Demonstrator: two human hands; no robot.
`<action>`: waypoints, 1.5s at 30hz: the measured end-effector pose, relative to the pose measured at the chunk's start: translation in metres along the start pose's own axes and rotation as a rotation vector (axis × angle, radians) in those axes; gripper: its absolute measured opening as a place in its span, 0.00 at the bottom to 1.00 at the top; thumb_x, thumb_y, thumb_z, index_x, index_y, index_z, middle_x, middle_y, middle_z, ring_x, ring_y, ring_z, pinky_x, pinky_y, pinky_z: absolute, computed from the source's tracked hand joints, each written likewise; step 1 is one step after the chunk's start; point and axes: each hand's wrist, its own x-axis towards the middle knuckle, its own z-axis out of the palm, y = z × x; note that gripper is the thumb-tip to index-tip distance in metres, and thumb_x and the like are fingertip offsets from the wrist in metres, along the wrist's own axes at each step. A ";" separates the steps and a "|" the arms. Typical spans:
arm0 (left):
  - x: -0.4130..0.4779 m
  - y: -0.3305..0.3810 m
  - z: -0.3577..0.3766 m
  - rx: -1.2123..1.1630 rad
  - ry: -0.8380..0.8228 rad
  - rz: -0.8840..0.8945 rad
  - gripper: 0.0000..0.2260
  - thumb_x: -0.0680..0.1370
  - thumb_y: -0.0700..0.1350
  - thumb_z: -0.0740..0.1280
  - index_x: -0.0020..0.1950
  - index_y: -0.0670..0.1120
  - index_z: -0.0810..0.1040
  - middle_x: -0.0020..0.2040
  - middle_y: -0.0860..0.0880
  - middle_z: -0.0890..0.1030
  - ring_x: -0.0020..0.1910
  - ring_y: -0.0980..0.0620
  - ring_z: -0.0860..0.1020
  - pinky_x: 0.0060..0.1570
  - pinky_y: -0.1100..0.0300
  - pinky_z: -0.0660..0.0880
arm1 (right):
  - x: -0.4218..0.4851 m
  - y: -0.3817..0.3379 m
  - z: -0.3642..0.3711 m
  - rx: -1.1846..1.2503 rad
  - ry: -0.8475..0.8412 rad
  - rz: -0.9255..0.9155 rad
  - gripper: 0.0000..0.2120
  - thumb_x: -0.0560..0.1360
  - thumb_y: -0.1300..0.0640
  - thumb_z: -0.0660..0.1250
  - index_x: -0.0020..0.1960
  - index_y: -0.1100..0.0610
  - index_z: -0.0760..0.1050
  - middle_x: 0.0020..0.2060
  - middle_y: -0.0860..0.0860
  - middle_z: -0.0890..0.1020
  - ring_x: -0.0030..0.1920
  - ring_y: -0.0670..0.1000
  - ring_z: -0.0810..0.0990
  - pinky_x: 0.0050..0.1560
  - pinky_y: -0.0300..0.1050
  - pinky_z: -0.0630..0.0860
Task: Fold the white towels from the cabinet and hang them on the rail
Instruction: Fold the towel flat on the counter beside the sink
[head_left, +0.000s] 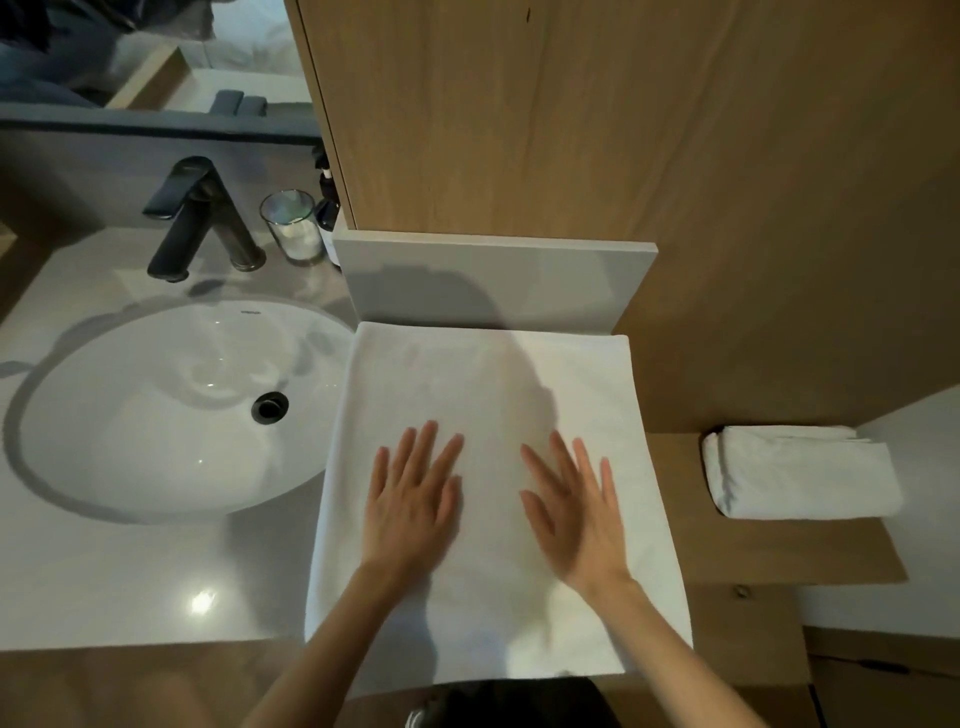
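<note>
A white towel (467, 374) lies flat on the counter to the right of the sink, folded into a long rectangle whose near edge hangs over the counter's front. My left hand (410, 499) rests on its near half with fingers straight and spread. Beside it, my right hand (576, 506) lies flat on the towel the same way, palm down. A second white towel (795, 473), folded into a thick bundle, sits on a wooden shelf at the right.
A round white sink (130, 415) with a black faucet (200, 218) fills the left of the grey counter (104, 582). A glass tumbler (293, 226) and a dark bottle (328, 208) stand behind it. A wooden cabinet wall (519, 114) rises beyond the towel.
</note>
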 end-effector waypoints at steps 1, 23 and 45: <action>-0.004 -0.010 -0.004 0.000 0.001 -0.013 0.22 0.82 0.57 0.44 0.77 0.61 0.50 0.79 0.55 0.47 0.78 0.54 0.42 0.76 0.49 0.43 | -0.004 0.012 -0.004 -0.053 0.021 0.013 0.23 0.83 0.42 0.49 0.77 0.39 0.52 0.78 0.42 0.48 0.79 0.49 0.44 0.77 0.51 0.39; -0.089 -0.007 0.012 0.049 0.001 0.120 0.24 0.82 0.58 0.48 0.78 0.55 0.53 0.79 0.52 0.52 0.78 0.52 0.47 0.75 0.48 0.48 | -0.086 -0.031 0.026 -0.137 0.032 -0.098 0.23 0.82 0.42 0.49 0.76 0.42 0.58 0.78 0.48 0.58 0.78 0.52 0.52 0.76 0.58 0.54; -0.154 -0.073 -0.002 0.202 0.035 0.355 0.47 0.65 0.51 0.79 0.77 0.57 0.54 0.72 0.29 0.60 0.72 0.28 0.58 0.67 0.35 0.58 | -0.142 0.021 -0.005 -0.458 -0.168 -0.056 0.60 0.63 0.59 0.80 0.77 0.37 0.42 0.79 0.52 0.48 0.74 0.73 0.47 0.72 0.67 0.46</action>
